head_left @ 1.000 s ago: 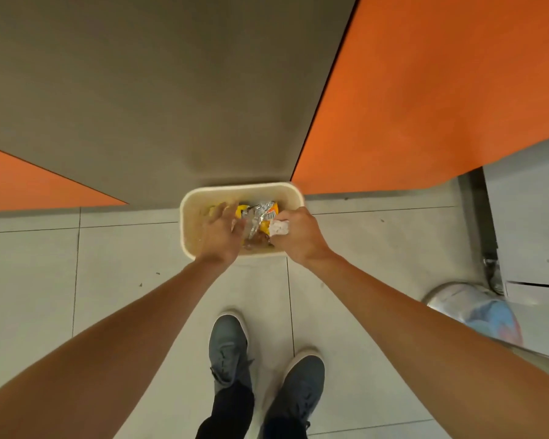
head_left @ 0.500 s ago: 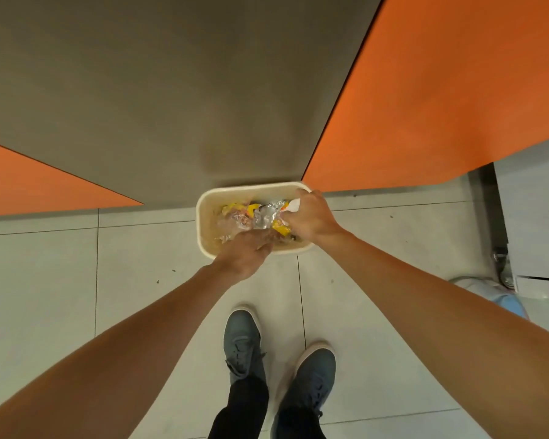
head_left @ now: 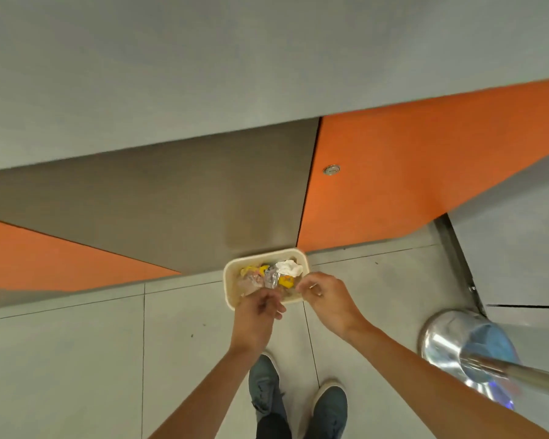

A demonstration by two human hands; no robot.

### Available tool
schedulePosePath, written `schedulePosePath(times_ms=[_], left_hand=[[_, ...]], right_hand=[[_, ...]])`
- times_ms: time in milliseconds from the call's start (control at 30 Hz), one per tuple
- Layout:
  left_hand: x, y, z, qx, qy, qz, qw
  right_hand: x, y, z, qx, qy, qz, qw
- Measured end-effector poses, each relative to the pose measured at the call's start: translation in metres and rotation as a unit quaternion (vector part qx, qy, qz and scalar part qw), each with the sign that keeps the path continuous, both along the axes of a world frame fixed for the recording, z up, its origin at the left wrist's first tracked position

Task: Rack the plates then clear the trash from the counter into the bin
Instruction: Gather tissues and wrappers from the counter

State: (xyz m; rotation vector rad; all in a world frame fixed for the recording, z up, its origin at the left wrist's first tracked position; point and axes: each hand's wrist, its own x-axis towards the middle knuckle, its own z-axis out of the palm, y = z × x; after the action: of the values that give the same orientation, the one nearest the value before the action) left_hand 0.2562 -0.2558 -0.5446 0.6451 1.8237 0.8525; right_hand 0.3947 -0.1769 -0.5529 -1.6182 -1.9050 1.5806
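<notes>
A pale tiled floor (head_left: 76,359) runs under cabinet fronts: an orange panel (head_left: 45,258) on the left, a grey-brown panel (head_left: 171,201) in the middle and an orange door (head_left: 409,172) with a small round metal fitting (head_left: 331,169) on the right. The grey tabletop (head_left: 203,74) spans the top of the view. Grey shoes (head_left: 267,384) are cut off at the bottom edge, and a shiny metal object (head_left: 447,343) with something blue on it at the far right is too blurred to identify.

The cream bin (head_left: 227,280) stands on the floor against the cabinets. It contains clear plastic, foil (head_left: 270,277), yellow wrappers (head_left: 286,282) and crumpled white paper (head_left: 288,268). The left hand (head_left: 255,321) overlaps the bin's near rim, and the right hand (head_left: 328,299) hovers by its near right corner. Both have loosely curled fingers, with nothing seen in them.
</notes>
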Motion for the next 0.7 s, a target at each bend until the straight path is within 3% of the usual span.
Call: schedulePosePath(times_ms=[233,367,700], left_hand=[[0.025,-0.032,0.137,0.039,0.021,-0.039,0.998],[0.038,-0.056,0.198,0.029,0.042,-0.068,0.996],[0.078,-0.114,0.279,-0.012,0.039,-0.134,0.990]], right_hand=[[0.018,-0.034,0.119,0.009,0.040,-0.034,0.999],[0.035,-0.065,0.185,-0.018,0.019,-0.045,0.999],[0.093,-0.146,0.281,-0.067,0.000,-0.084,0.994]])
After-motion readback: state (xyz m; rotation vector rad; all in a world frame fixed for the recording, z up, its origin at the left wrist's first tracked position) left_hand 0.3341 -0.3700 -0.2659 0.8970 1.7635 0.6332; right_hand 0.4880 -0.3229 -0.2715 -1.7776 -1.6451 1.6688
